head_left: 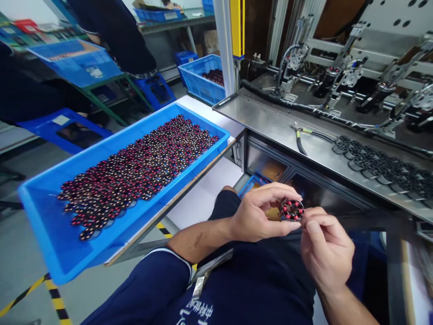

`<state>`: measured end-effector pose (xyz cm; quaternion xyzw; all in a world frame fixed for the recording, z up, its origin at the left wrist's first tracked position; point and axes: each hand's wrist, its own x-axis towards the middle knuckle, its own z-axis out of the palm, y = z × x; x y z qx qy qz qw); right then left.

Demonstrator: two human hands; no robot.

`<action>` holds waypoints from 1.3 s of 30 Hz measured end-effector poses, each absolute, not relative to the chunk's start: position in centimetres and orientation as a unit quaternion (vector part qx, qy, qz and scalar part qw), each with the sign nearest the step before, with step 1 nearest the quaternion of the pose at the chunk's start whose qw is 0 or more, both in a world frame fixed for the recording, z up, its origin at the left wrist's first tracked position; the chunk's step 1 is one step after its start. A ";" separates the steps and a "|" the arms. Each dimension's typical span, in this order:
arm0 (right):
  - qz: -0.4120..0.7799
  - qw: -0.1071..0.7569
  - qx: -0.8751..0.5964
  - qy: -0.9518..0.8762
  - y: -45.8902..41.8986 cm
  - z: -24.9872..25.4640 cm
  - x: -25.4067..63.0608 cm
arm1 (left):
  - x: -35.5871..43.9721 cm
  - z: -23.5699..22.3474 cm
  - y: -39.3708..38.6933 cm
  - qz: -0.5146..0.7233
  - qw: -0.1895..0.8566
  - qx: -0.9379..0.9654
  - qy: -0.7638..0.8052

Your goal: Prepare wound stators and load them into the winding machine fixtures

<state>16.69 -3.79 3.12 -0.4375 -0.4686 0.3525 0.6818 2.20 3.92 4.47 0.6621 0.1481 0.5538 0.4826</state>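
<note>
In the head view my left hand (259,212) grips a small round motor stator (291,210) by its rim, thumb below and fingers above. The stator has a black ring and red wound coils around an open centre. My right hand (326,243) is closed at the stator's right edge, thumb and forefinger pinched together. Whatever lies in that pinch, perhaps a thin wire end, is too small to make out. Both hands are above my lap, in front of the metal bench (270,122).
A blue tray (43,216) of similar stators stands on a side table at left. Pliers (299,137) and rows of black rings (379,162) lie on the bench. Machine fixtures (348,74) stand behind. Another blue bin (203,88) and seated people (115,36) are farther back.
</note>
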 end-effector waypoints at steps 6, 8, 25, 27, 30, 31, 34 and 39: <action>0.323 0.666 -0.463 -0.488 -4.2 3.8 17.0 | 2.1 4.9 3.8 0.552 0.423 0.701 0.159; 0.317 0.666 -0.455 -0.499 -4.1 3.9 17.1 | 2.0 5.1 3.7 0.555 0.400 0.713 0.154; 0.108 0.613 -0.416 -0.662 -3.6 4.9 18.6 | 2.2 5.2 3.5 0.524 0.504 0.676 0.117; 0.090 0.622 -0.421 -0.654 -3.7 4.9 18.3 | 2.1 5.4 3.5 0.534 0.476 0.687 0.126; 0.085 0.632 -0.427 -0.641 -4.2 4.8 17.6 | 2.2 5.8 3.5 0.561 0.396 0.714 0.135; 0.084 0.635 -0.420 -0.643 -4.4 4.7 17.3 | 2.3 5.9 3.5 0.571 0.370 0.721 0.135; 0.079 0.641 -0.395 -0.654 -4.7 4.5 17.1 | 2.5 6.1 3.4 0.595 0.329 0.722 0.127; 0.100 0.643 -0.385 -0.654 -3.9 4.6 18.6 | 2.4 6.3 3.2 0.564 0.456 0.677 0.123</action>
